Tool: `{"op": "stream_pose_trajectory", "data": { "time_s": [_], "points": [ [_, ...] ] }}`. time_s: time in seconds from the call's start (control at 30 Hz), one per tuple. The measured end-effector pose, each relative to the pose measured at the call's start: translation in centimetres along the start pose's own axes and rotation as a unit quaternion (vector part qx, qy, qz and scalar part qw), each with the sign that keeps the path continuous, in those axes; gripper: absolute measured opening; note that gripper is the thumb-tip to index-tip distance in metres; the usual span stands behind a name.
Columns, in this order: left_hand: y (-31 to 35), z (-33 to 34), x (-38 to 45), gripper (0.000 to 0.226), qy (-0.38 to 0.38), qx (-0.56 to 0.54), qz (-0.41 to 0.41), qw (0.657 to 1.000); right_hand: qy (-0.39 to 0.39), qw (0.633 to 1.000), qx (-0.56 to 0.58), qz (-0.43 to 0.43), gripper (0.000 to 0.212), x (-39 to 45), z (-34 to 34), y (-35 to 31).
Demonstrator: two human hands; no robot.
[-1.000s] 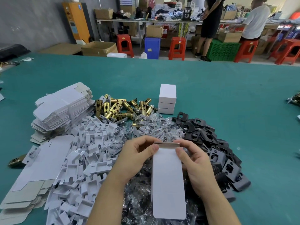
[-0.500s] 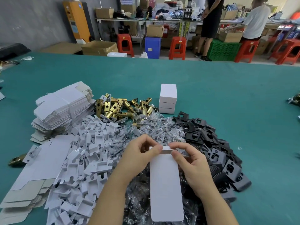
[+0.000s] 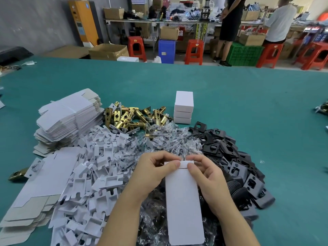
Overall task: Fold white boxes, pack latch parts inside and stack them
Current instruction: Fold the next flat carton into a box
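A long white box (image 3: 183, 203) lies lengthwise in front of me, over the pile of parts. My left hand (image 3: 154, 172) and my right hand (image 3: 206, 176) both grip its far end, thumbs pressing on the end flap. A stack of three closed white boxes (image 3: 183, 107) stands beyond the piles. Brass latch bolts (image 3: 132, 117) lie in a heap at the back. Clear bagged parts (image 3: 165, 139) spread out in the middle, partly hidden under my arms.
Flat unfolded box blanks (image 3: 69, 118) are stacked at the left, with more blanks (image 3: 35, 192) at the near left. White cardboard inserts (image 3: 92, 174) fill the left middle, black strike plates (image 3: 229, 157) the right. Green table (image 3: 257, 112) stretches beyond. Two people stand at far benches.
The box's far end flap, standing open a second ago, now lies folded down against the end. Both hands have shifted slightly toward me with the box.
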State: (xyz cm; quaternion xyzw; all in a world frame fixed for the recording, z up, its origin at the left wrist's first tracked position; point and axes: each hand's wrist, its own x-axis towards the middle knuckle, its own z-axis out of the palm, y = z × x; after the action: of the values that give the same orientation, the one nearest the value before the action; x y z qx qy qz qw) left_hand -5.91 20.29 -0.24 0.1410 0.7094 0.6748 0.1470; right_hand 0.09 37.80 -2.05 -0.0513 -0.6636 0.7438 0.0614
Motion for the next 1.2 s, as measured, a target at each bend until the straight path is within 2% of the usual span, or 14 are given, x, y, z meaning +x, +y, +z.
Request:
{"op": "stream_pose_trajectory", "data": {
  "time_s": [0.2,0.33,0.43,0.53,0.63,0.83,0.97,1.2],
  "points": [
    [0.3,0.0,0.0,0.013,-0.026,0.010,-0.012,1.000,-0.018,1.000,0.021,0.003,0.018,0.0,0.2,0.0],
    [0.1,0.0,0.2,0.015,0.043,-0.011,-0.004,0.999,-0.067,0.997,0.017,0.045,0.046,0.1,-0.1,0.1],
    [0.1,-0.3,0.2,0.016,0.069,-0.038,-0.005,0.997,-0.099,0.993,0.020,0.061,0.053,0.2,-0.1,0.1],
    [0.4,-0.3,0.0,0.013,0.046,-0.041,-0.026,0.998,-0.097,0.993,0.020,0.059,0.056,0.2,-0.1,0.3],
    [0.5,-0.1,0.0,0.023,0.034,-0.037,-0.043,0.998,-0.098,0.993,0.029,0.057,0.057,0.3,-0.1,0.5],
    [0.6,-0.5,-0.2,0.017,0.026,-0.065,-0.037,0.997,-0.117,0.991,0.036,0.061,0.061,0.2,-0.3,0.3],
    [0.4,-0.8,0.0,0.028,0.040,-0.078,-0.049,0.995,-0.129,0.989,0.030,0.072,0.064,0.1,-0.4,0.4],
    [0.2,-1.3,0.1,0.023,0.012,-0.077,-0.048,0.996,-0.137,0.987,0.032,0.074,0.057,0.1,-0.4,0.0]
  ]
}}
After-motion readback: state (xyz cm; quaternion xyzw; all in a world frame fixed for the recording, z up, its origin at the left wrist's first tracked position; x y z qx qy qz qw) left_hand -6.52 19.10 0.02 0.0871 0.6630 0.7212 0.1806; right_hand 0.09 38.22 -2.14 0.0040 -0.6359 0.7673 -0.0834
